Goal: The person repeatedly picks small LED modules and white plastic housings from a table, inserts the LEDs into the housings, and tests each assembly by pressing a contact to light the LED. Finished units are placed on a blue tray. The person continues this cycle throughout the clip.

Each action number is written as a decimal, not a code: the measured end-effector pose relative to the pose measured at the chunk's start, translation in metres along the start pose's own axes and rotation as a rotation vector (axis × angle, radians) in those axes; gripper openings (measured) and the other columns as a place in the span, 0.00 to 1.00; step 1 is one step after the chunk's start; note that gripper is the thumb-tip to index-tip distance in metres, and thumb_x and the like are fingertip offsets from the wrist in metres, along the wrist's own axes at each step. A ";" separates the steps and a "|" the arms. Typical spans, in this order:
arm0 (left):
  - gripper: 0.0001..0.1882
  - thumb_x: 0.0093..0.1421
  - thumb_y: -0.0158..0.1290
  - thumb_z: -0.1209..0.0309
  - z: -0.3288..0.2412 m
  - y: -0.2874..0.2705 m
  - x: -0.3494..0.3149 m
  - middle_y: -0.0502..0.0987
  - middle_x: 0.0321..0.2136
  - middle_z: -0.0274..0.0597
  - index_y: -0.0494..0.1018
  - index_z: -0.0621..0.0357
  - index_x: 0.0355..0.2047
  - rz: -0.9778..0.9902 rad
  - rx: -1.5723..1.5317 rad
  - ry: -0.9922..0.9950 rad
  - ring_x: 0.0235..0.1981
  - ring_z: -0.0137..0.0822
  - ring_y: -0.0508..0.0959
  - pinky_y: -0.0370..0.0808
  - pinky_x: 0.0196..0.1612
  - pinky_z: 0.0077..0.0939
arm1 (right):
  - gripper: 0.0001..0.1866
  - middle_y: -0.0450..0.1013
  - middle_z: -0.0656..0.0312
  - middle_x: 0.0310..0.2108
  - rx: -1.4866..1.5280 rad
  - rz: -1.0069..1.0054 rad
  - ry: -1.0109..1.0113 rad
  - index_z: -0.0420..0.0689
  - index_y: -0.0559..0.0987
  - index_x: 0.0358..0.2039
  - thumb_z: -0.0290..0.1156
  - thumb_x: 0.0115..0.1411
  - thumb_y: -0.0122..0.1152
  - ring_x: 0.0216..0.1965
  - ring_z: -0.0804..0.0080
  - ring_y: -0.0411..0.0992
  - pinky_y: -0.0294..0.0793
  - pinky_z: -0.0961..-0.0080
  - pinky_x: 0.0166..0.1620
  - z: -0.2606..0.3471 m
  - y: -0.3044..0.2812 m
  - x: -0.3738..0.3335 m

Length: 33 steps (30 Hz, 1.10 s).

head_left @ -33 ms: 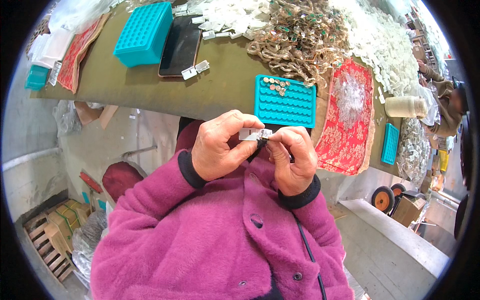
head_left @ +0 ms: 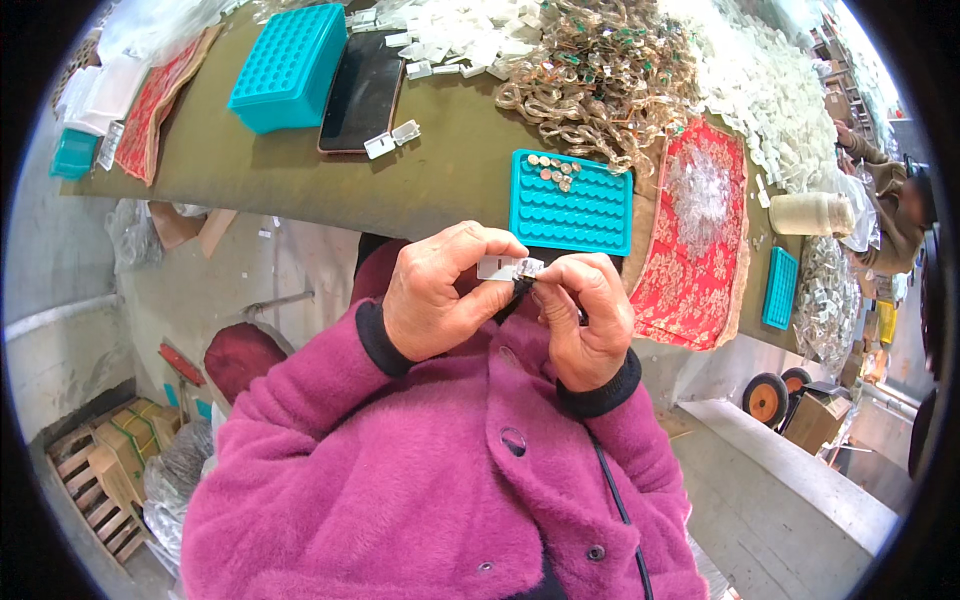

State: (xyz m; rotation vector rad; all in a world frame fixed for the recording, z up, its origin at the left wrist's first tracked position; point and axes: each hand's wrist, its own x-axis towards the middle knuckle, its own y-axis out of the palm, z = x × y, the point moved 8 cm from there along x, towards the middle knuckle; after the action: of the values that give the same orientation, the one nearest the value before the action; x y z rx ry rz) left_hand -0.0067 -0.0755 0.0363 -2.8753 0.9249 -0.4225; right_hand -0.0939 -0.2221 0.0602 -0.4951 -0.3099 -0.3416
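Observation:
Between both hands, just in front of the table edge, is a small white plastic case. Thumb and forefinger of my left hand pinch its left part. My right hand closes its fingertips on the right end, where a small clear-and-dark part shows, too small to make out. Just beyond, on the table, lies a shallow teal tray with rows of hollows. Several small round metallic pieces sit in its upper left. Two more white plastic cases rest farther left, by a dark phone.
A stack of teal trays stands at the far left. Piles of clear looped strips and white cases cover the back. At right are a red patterned cloth, a tape roll and another person's sleeve.

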 end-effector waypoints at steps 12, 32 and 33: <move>0.18 0.65 0.61 0.83 0.025 0.019 -0.013 0.81 0.43 0.45 0.74 0.67 0.54 0.084 -0.804 -0.355 0.40 0.33 0.83 0.86 0.38 0.27 | 0.11 0.77 0.54 0.36 0.028 0.026 -0.073 0.37 0.82 0.42 0.13 0.60 0.68 0.35 0.65 0.79 0.79 0.73 0.37 0.006 0.002 -0.001; 0.17 0.63 0.62 0.83 0.036 0.026 -0.020 0.82 0.44 0.46 0.75 0.67 0.52 0.065 -0.798 -0.374 0.39 0.36 0.86 0.89 0.40 0.31 | 0.11 0.77 0.54 0.35 0.000 -0.047 -0.083 0.37 0.82 0.40 0.14 0.57 0.72 0.33 0.66 0.78 0.78 0.74 0.34 0.007 -0.007 -0.004; 0.17 0.63 0.62 0.83 0.035 0.026 -0.019 0.82 0.44 0.47 0.75 0.67 0.52 0.066 -0.789 -0.363 0.39 0.36 0.86 0.89 0.40 0.31 | 0.11 0.77 0.54 0.35 -0.017 -0.050 -0.093 0.37 0.82 0.40 0.14 0.57 0.72 0.33 0.65 0.78 0.78 0.74 0.34 0.008 -0.008 -0.004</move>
State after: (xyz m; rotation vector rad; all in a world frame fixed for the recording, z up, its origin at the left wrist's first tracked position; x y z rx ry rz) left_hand -0.0262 -0.0850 -0.0062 -3.3675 1.3287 0.5984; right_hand -0.1023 -0.2232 0.0682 -0.5216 -0.4103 -0.3712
